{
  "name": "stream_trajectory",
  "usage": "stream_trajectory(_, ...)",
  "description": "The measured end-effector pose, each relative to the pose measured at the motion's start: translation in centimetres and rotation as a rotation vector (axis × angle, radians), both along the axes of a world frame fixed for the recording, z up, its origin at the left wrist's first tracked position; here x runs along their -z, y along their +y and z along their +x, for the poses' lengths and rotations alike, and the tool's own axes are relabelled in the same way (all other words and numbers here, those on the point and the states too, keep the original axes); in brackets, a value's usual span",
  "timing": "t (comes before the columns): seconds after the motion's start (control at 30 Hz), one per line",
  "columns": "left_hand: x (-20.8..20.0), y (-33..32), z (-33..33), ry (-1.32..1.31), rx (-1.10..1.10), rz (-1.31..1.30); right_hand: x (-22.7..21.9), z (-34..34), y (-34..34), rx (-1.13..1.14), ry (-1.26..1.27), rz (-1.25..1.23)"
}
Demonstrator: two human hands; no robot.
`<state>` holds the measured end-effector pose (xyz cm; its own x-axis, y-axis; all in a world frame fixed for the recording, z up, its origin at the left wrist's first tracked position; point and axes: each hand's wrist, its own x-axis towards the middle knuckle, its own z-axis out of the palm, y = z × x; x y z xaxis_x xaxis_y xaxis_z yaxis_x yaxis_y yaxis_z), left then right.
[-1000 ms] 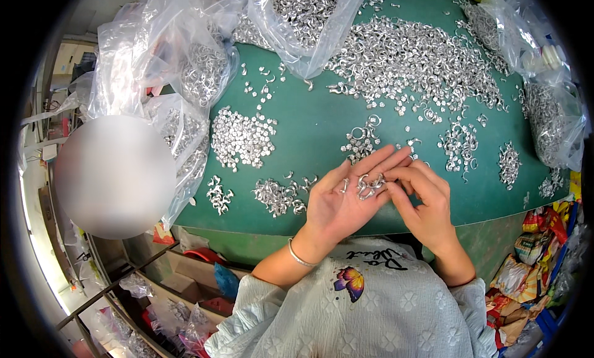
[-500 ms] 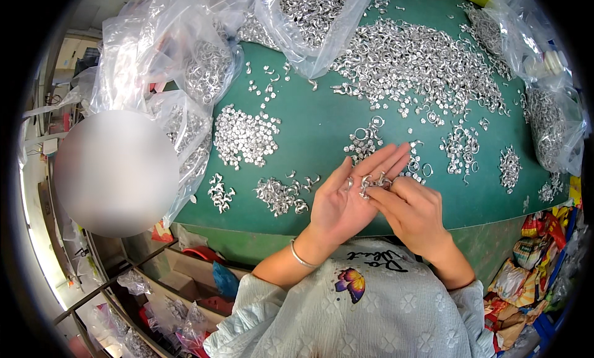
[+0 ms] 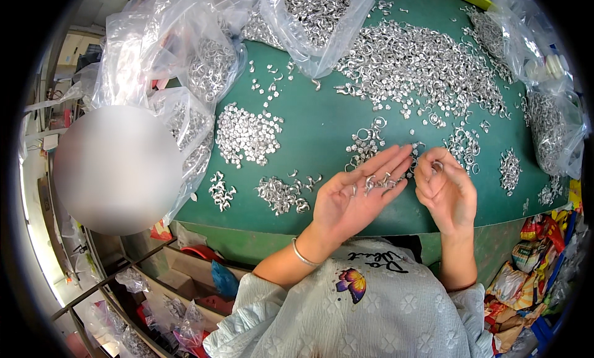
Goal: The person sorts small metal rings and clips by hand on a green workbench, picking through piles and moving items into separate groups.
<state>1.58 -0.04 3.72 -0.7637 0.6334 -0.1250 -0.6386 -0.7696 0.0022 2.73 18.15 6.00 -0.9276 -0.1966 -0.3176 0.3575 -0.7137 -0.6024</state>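
While the left hand (image 3: 349,204) lies palm up with fingers extended, gripping nothing, curved silver metal pieces (image 3: 370,185) rest in a loose crosswise row on it, left of the nearby right hand (image 3: 450,194). That hand's curled fingers pinch a small silver ring-like piece (image 3: 437,166), partly hidden, its long axis unclear.

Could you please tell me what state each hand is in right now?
Left hand: open, palm up, with small silver pieces lying on it.
Right hand: closed, holding a small curved silver piece.
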Motion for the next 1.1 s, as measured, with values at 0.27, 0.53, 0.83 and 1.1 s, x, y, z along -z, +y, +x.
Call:
stream_trajectory(0.27, 1.1, -0.2, 1.2, -0.16, 0.046, -0.11, -1.7, -1.4, -3.1, -0.313, 0.812, 1.445)
stream_trajectory(0.53, 0.1, -0.1, 1.0, -0.248, 0.065, -0.405, 0.1, -2.4, 0.6, -0.314, 0.412, 0.606)
stream_trajectory(0.83, 2.7, -3.3, -0.5, 0.715, -0.135, -1.793, 5.0, -1.2, 1.9, -0.169, 0.078, 0.324)
stream_trajectory(1.1, 3.4, -0.8, -2.6, 1.098, -0.192, -2.051, 5.1, -1.4, -1.7, -0.209, 0.574, 1.761)
